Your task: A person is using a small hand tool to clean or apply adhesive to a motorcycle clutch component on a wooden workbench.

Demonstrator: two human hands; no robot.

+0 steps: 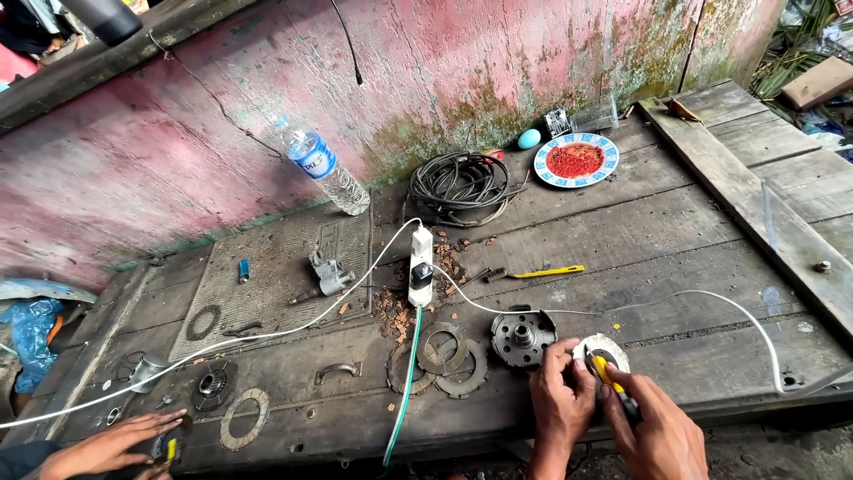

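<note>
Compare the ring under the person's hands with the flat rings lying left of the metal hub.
The pale ring is whitish and steadied by the left hand, while the right hand puts a yellow-handled tool to it. The dark rings are rusty brown, overlap in a loose pile and lie untouched. Both are flat and circular, resting on the wooden bench.

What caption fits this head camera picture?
Left hand steadies a round metal disc while right hand works it with a yellow-handled tool.

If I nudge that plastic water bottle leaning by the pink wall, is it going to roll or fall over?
The water bottle would probably topple easily: it stands tilted against the wall, not squarely upright. Its round, ribbed body would likely roll once down. It looks mostly empty and clear, so it is probably light and slides readily.
</note>
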